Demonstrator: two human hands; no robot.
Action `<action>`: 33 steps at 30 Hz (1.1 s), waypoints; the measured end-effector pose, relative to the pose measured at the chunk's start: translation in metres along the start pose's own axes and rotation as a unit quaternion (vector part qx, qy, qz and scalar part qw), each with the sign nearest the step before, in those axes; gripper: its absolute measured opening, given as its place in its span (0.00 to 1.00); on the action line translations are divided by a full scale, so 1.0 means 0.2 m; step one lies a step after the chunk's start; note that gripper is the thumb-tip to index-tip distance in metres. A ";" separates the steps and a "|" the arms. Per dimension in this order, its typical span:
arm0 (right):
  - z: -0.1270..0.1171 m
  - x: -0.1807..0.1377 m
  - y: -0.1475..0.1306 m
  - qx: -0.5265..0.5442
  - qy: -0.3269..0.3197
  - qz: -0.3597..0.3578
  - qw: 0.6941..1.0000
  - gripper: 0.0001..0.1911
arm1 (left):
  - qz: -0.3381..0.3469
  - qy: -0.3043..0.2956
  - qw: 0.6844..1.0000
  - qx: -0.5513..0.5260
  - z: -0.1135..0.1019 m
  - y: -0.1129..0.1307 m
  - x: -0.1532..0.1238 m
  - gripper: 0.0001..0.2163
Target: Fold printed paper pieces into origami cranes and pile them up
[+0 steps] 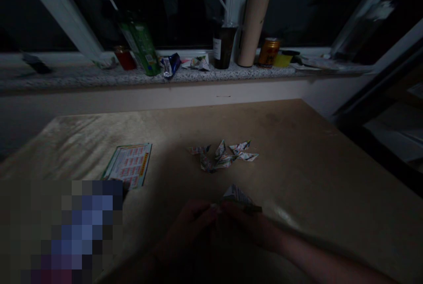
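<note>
The scene is dim. Both hands meet low in the middle of the view over a tan table (313, 143). My left hand (193, 220) and my right hand (256, 226) pinch a small folded piece of printed paper (238, 196) between their fingertips, its peak pointing up. Just beyond it, a cluster of several small folded paper pieces (223, 156) lies on the table. A flat printed sheet (128, 169) lies to the left, apart from both hands.
A stone windowsill (82, 76) runs along the back, carrying a green bottle (140, 46), a red jar (124, 57), a dark cup with a straw (223, 43), a tall beige cylinder (254, 19), a gold can (269, 52) and wrappers. A blurred patch covers the lower left.
</note>
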State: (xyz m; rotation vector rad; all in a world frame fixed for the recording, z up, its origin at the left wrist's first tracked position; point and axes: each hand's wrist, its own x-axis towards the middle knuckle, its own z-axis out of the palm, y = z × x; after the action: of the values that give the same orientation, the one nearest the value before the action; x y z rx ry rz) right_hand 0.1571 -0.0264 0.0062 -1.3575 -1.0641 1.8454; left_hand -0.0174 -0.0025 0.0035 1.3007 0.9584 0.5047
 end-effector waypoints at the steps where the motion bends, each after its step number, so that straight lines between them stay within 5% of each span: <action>1: 0.00 0.00 -0.01 -0.003 0.006 0.001 1.000 0.21 | -0.003 0.006 1.000 0.001 0.00 0.00 0.00 0.19; 7: 0.00 0.00 -0.01 -0.010 0.018 -0.035 0.999 0.20 | 0.002 -0.009 1.000 0.016 -0.01 0.00 0.00 0.19; 11: -0.02 0.03 0.05 0.021 0.034 0.011 0.999 0.22 | 0.021 -0.005 1.000 0.021 0.00 0.02 0.00 0.18; 19: -0.02 0.04 0.03 0.040 0.028 -0.049 0.998 0.24 | -0.035 0.049 0.998 -0.035 0.01 0.02 -0.01 0.18; 27: -0.01 0.04 0.02 0.013 0.000 -0.087 0.996 0.24 | -0.024 0.007 0.999 0.047 0.02 0.05 -0.01 0.20; 33: -0.03 0.04 -0.01 -0.082 0.046 -0.139 0.986 0.25 | -0.077 0.087 0.992 -0.046 -0.01 -0.01 -0.01 0.19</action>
State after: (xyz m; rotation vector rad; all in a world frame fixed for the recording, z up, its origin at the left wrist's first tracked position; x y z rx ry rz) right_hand 0.1615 -0.0178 0.0035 -1.2969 -1.3077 1.5053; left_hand -0.0203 -0.0039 0.0028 1.1034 1.1579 0.5413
